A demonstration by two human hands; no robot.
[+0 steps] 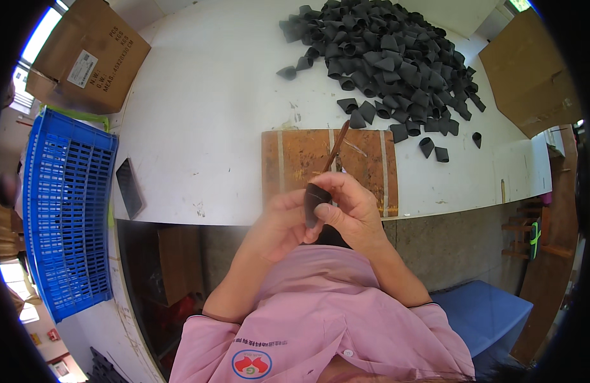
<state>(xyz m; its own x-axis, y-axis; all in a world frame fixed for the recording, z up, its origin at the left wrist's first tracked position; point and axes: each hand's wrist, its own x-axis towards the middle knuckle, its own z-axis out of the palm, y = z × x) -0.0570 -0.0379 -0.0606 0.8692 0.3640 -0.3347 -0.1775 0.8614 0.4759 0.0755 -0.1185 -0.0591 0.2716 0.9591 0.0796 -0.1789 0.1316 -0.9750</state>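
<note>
Holding a black sleeve (312, 203) above the table (205, 115) edge, left hand (283, 220) and right hand (351, 207) both clamp it; a brown stick (336, 148) projects from it. Working step appears underway; next, steady alignment over the board (301, 159).

Both hands met over the near edge of the white tabletop (205, 115). The left hand (283, 223) and right hand (354, 207) closed on a small black rubber sleeve (313, 203), a thin brown stick (336, 148) rising from it above a worn wooden board (365, 159). A heap of black sleeves (391, 57) lay beyond.
</note>
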